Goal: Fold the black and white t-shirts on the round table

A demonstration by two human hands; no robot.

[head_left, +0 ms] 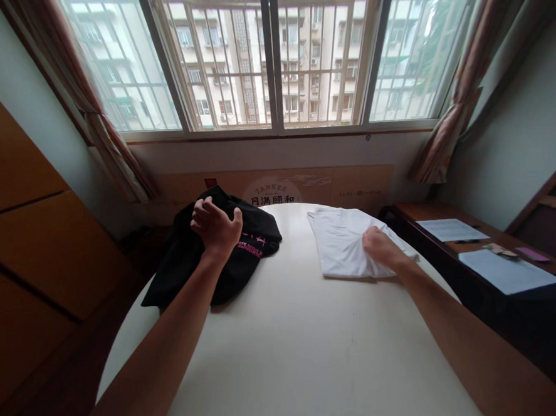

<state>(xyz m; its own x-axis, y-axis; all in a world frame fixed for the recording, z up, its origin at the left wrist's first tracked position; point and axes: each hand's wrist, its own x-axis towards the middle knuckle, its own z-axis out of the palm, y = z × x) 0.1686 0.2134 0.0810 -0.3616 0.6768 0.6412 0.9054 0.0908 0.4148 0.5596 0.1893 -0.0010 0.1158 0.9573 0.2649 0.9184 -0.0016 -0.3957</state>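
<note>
A crumpled black T-shirt (236, 274) with pink lettering lies at the far left of the round white table (297, 353), draping over its edge. My left hand (217, 224) is above the black cloth, its fingers bent and the thumb held apart, with nothing visible between them. On the far right of the table is a white garment (339, 246), folded fairly flat, its exact kind unclear. My right hand (380, 245) is closed on its right part, and creases run from the fingers across the fabric.
To the right, a dark wooden table (412, 213) carries sheets of paper (507, 271) and small items. A large cardboard box (355, 181) stands behind the white table, below the barred window (310, 65). Wooden cabinet panels (22, 230) are on the left.
</note>
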